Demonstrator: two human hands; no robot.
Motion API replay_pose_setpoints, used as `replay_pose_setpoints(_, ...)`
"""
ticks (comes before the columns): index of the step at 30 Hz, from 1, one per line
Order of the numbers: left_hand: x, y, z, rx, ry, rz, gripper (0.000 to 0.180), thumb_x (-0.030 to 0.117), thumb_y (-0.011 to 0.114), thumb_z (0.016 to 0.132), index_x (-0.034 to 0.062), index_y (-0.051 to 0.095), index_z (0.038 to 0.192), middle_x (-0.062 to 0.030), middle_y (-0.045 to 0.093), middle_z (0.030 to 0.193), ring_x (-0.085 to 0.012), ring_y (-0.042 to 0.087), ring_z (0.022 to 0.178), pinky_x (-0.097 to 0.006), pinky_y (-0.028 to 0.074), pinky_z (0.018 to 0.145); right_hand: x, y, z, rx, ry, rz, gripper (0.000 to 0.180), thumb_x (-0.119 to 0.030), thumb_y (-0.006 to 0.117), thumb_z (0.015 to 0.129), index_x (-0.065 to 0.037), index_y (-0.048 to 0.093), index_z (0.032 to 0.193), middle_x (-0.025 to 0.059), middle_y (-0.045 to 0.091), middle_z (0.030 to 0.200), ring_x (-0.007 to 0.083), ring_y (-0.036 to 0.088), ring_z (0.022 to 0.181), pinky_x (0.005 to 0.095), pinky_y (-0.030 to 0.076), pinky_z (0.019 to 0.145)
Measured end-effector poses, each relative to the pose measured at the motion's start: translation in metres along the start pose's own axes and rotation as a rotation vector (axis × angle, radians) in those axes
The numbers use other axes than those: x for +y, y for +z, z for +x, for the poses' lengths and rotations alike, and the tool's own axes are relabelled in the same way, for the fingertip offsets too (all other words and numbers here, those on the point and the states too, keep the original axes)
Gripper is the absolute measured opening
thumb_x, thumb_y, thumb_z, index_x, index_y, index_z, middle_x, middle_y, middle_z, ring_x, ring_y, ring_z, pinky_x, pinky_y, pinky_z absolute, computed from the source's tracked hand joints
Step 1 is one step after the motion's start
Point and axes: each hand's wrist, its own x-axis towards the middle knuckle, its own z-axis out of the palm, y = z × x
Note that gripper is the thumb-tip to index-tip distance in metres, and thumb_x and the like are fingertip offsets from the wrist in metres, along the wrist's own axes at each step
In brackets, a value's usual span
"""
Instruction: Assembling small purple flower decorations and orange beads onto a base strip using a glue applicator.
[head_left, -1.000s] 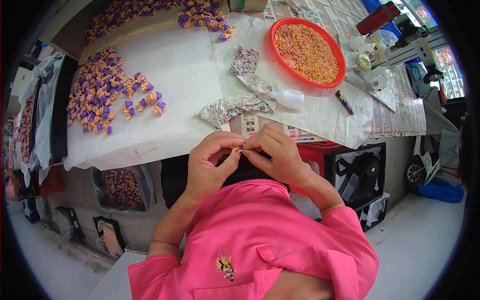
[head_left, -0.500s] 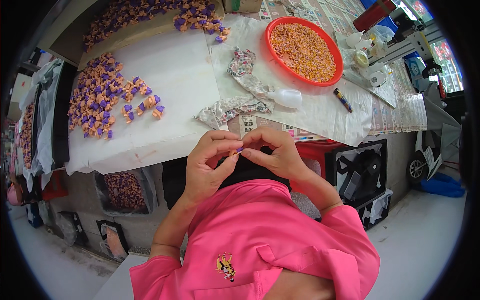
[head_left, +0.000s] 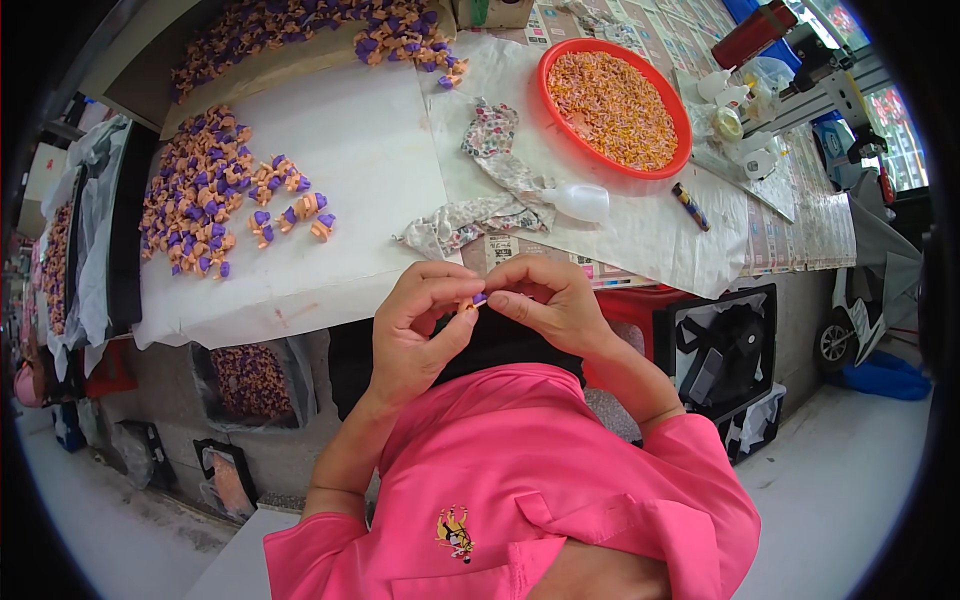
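Note:
Just past the table's near edge, my left hand (head_left: pixel 420 315) pinches a small peach-and-purple figure piece (head_left: pixel 479 299) between thumb and fingertips. My right hand (head_left: pixel 556 306) meets it from the other side, thumb and index finger closed at the purple end. Whether a second, tinier part sits between the right fingertips is too small to tell. To the left on the white sheet lies a big heap of similar peach-and-purple pieces (head_left: pixel 195 195), with several set a little apart (head_left: pixel 290 210) on its right side.
A red round tray (head_left: pixel 688 150) full of tiny pink and yellow parts stands back right. Near it lie a floral cloth (head_left: pixel 490 135), a white bottle (head_left: pixel 580 201) and a dark marker-like tube (head_left: pixel 691 207). More pieces (head_left: pixel 300 30) fill the far left. A lined crate (head_left: pixel 250 385) sits below the table.
The whole view has shifted slightly. Both hands stay together at the small piece, which is turned a little, with the right thumb nearer its purple end.

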Motion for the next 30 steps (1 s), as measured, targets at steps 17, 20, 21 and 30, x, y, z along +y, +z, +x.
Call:
replay_pose_setpoints(17,0.004,-0.031,-0.002,-0.004,0.040,0.085,0.028,-0.015,0.057,0.078,-0.0048,0.065,0.103,-0.0132,0.057,0.112,-0.0114,0.055,0.088,-0.024,0.047,0.077,0.000,0.021,0.025,-0.068,0.082,0.049,0.013,-0.002,0.073,0.081,0.002,0.066,0.091,0.0063,0.066,0.091,0.0108,0.063,0.082,0.0232,0.052,0.073)
replay_pose_setpoints(20,0.002,-0.032,-0.001,0.007,0.068,0.113,0.029,-0.016,0.057,0.078,-0.0049,0.065,0.104,-0.0133,0.057,0.112,-0.0111,0.055,0.086,-0.023,0.046,0.076,0.002,0.023,0.028,-0.072,0.098,0.092,0.012,-0.002,0.073,0.082,0.002,0.066,0.091,0.0063,0.066,0.090,0.0109,0.063,0.082,0.0231,0.052,0.073)
replay_pose_setpoints(21,0.002,-0.033,-0.001,0.010,0.064,0.093,0.029,-0.015,0.057,0.078,-0.0050,0.065,0.104,-0.0129,0.057,0.112,-0.0109,0.055,0.086,-0.023,0.046,0.076,0.002,0.023,0.029,-0.082,0.098,0.122,0.012,-0.002,0.073,0.082,0.002,0.066,0.091,0.0062,0.066,0.090,0.0108,0.063,0.082,0.0230,0.052,0.073)
replay_pose_setpoints(30,0.009,-0.027,0.008,0.015,0.044,0.064,0.030,-0.014,0.060,0.078,-0.0028,0.065,0.105,-0.0076,0.056,0.107,-0.0089,0.055,0.085,-0.022,0.046,0.076,-0.003,0.018,0.032,-0.093,0.088,0.140,0.011,-0.001,0.070,0.084,0.002,0.065,0.093,0.0059,0.065,0.092,0.0111,0.063,0.087,0.0241,0.053,0.077)
